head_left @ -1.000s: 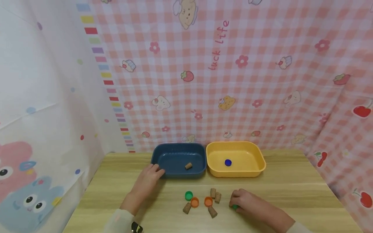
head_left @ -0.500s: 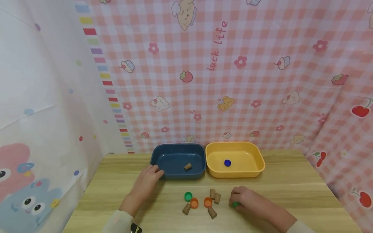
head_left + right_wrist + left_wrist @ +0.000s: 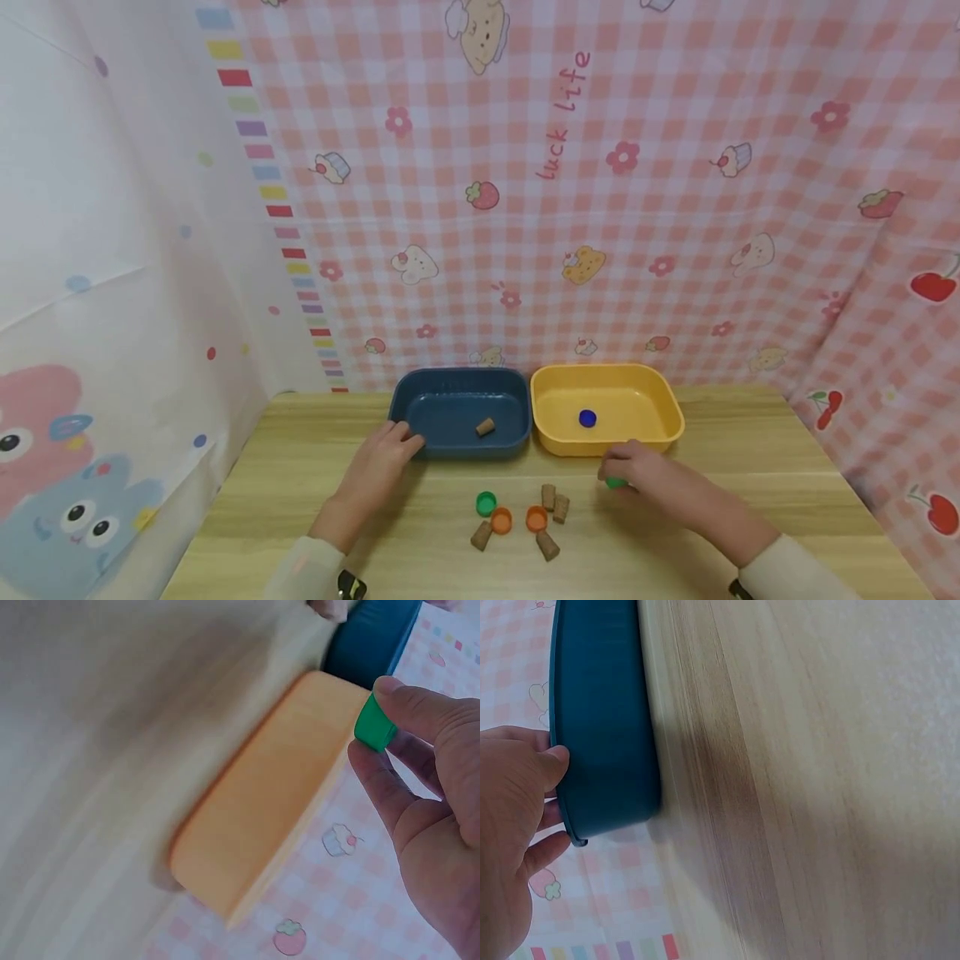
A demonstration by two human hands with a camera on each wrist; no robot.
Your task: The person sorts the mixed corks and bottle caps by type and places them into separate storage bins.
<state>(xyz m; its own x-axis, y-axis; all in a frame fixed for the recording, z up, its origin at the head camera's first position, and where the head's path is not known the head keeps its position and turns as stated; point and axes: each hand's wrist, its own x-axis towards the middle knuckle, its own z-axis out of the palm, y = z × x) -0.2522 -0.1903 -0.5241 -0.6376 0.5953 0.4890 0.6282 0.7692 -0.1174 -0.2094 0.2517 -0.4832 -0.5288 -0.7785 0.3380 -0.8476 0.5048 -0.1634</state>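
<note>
My right hand pinches a green bottle cap between thumb and fingers, raised at the front of the yellow tray. A blue cap lies in that tray. At the near left corner of the dark blue tray, my left hand grips the rim, thumb outside in the left wrist view. One cork is inside the blue tray. On the table are another green cap, two orange caps and several corks.
The two trays stand side by side at the back of the wooden table. Behind them hangs a pink checked cloth; a white printed cloth hangs on the left.
My right hand has lifted the green cap off the table and carried it away from me, up to the yellow tray's front wall. The left hand stays on the blue tray.
</note>
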